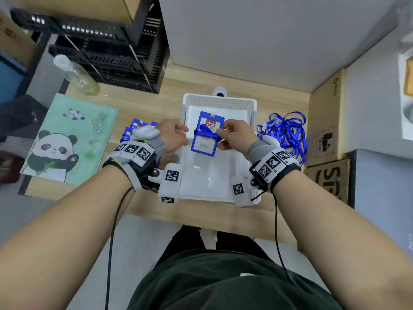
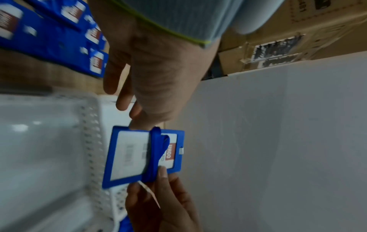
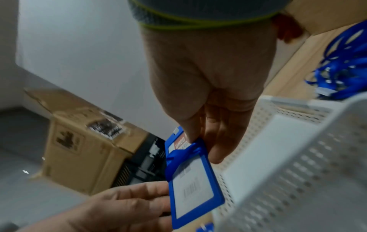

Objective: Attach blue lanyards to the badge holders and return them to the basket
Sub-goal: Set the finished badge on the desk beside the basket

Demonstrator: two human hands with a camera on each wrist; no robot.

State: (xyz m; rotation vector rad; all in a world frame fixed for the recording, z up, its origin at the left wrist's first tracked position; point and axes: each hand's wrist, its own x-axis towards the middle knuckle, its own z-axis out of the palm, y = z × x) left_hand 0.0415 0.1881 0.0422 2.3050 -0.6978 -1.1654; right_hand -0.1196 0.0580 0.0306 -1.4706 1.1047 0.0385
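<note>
Badge holder task, counter: wooden, carrying everything.
Basket: white, perforated, at the centre.
Loose lanyards: tangled blue pile right of the basket.
Badge holder: blue, held above the basket.
Lanyard: wrapped across the holder's middle.
Left hand: pinches the holder's left edge.
Right hand: pinches the lanyard at the right edge.
Advice: keep the wrap snug, then lower the holder flat into the basket.

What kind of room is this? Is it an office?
Probably an office storeroom or packing corner. A light wooden desk sits among brown cardboard boxes and stacked black plastic crates, with a tangled pile of blue lanyards waiting beside a white perforated plastic basket.
</note>
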